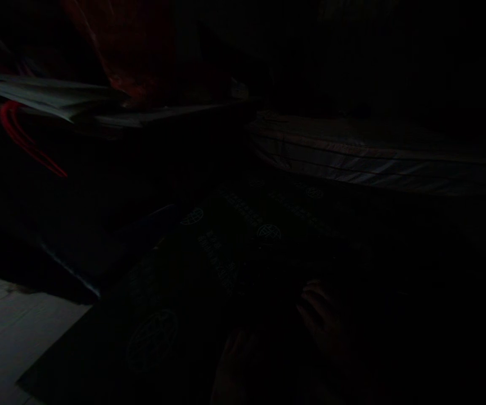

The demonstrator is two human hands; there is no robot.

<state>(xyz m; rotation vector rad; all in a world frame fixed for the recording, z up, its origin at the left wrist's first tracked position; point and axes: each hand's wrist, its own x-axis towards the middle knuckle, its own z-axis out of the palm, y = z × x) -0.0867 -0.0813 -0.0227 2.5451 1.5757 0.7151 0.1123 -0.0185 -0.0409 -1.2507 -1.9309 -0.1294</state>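
The scene is very dark. My right hand [321,312] shows faintly right of the lower middle, its fingers pointing left, with a dark gap between the thumb and the fingers. My left hand [235,360] is at the bottom edge, lower and to the left; its fingers are too dim to read. Both are over or beside a dark green sheet [192,287] printed with pale globe logos and lettering. Between and beyond the hands, a black area with small glints hides some of the print. I cannot make out what it is.
A raised surface at upper left bears pale flat sheets [53,93] and a red bag-like thing [129,50]. A red cord loop [27,140] hangs from its edge. A plastic-wrapped, mattress-like slab [352,163] lies behind. Pale floor [10,332] shows at lower left.
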